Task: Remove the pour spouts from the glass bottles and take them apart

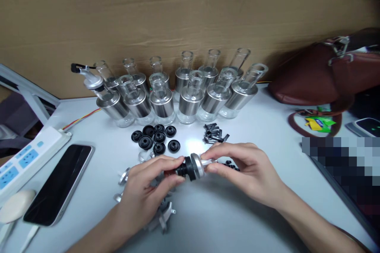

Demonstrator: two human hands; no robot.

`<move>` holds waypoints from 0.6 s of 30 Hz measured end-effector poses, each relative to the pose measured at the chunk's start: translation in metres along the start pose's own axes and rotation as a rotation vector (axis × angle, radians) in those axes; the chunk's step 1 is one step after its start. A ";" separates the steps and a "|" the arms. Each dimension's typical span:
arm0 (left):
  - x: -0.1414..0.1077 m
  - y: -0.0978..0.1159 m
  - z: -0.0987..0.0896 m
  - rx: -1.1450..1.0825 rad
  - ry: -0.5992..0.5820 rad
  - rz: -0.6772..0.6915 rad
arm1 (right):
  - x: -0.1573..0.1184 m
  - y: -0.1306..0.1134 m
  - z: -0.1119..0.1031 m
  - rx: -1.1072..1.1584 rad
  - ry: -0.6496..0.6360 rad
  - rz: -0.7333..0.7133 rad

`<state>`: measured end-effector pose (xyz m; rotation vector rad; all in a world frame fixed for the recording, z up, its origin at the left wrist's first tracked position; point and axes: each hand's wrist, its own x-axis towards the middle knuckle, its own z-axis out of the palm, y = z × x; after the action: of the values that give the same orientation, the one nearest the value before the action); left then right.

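Observation:
Above the front of the table, both hands meet on one bottle pourer. My left hand (148, 187) is closed round the black ribbed stopper (185, 168) at one end. With thumb and fingertips, my right hand (245, 170) pinches the silver pourer spout (207, 163), whose round silver collar touches the stopper. Under and around my left hand lie several silver pourer spouts (164, 219), partly hidden by it. Black stoppers (159, 137) are grouped beyond it. Beyond my right hand sits a pile of small black flaps (214, 133), with tiny black pieces (230, 165) nearer.
Two rows of glass-and-steel bottles (162, 106) stand at the back; the front-left one carries a fitted pourer (93, 81). A phone (59, 185) and a power strip (29, 158) lie left. At right are a brown bag (311, 71) and a green-yellow packet (320, 123).

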<state>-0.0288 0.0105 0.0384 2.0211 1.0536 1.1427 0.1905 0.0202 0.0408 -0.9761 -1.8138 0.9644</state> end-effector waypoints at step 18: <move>-0.008 -0.004 0.001 -0.061 -0.045 0.052 | -0.004 0.001 0.008 0.065 0.018 -0.002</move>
<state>-0.0319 0.0056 0.0310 2.0279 0.9373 1.1365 0.1852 0.0157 0.0356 -0.9391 -1.7574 1.0044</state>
